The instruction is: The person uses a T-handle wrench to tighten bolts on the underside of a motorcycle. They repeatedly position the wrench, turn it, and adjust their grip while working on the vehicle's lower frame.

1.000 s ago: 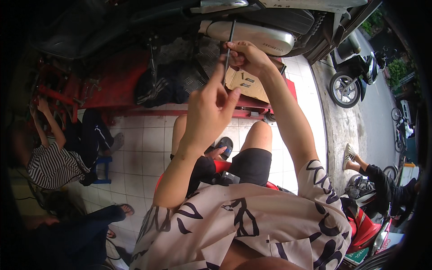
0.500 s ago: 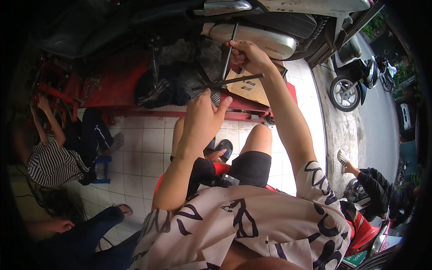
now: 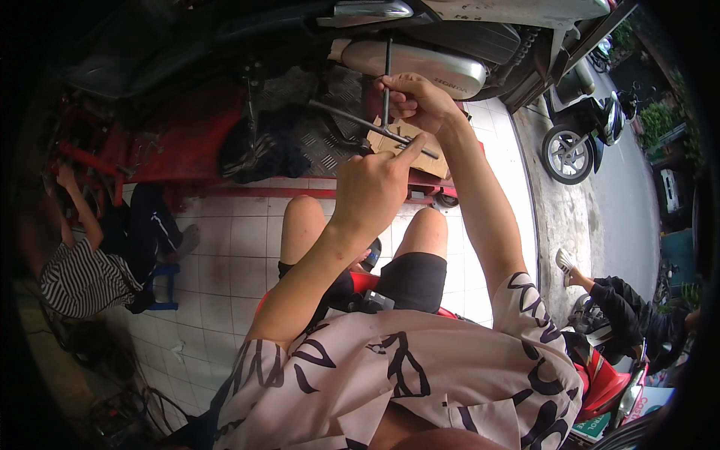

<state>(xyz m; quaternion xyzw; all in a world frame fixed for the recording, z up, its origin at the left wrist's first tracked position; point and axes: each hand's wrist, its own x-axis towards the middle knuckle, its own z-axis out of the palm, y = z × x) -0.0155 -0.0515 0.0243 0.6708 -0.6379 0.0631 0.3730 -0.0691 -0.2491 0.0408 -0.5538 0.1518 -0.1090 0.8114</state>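
Observation:
My right hand (image 3: 405,101) is closed on the upright shaft of a dark T-shaped wrench (image 3: 388,56), its crossbar slanting from upper left to lower right. My left hand (image 3: 375,187) lies below it, index finger stretched out against or just over the crossbar's right part; its other fingers are bent and partly hidden. Behind the tool are a cardboard piece (image 3: 431,166), its small metal parts mostly covered, a dark diamond-plate mat (image 3: 337,90) and a dark cloth (image 3: 251,157). Above is a scooter's silver engine cover (image 3: 442,67).
A red lift (image 3: 187,135) bears the scooter. At left, a person in stripes (image 3: 82,274) sits on a blue stool (image 3: 165,296); cables and hoses lie below. Outside at right stand a black scooter (image 3: 570,150) and, nearer, a red one (image 3: 604,382) beside a person in black (image 3: 630,315).
My left hand has moved right and up to the wrench. The crossbar has swung to slope down rightward. The jeans-clad person at lower left is now mostly out of sight.

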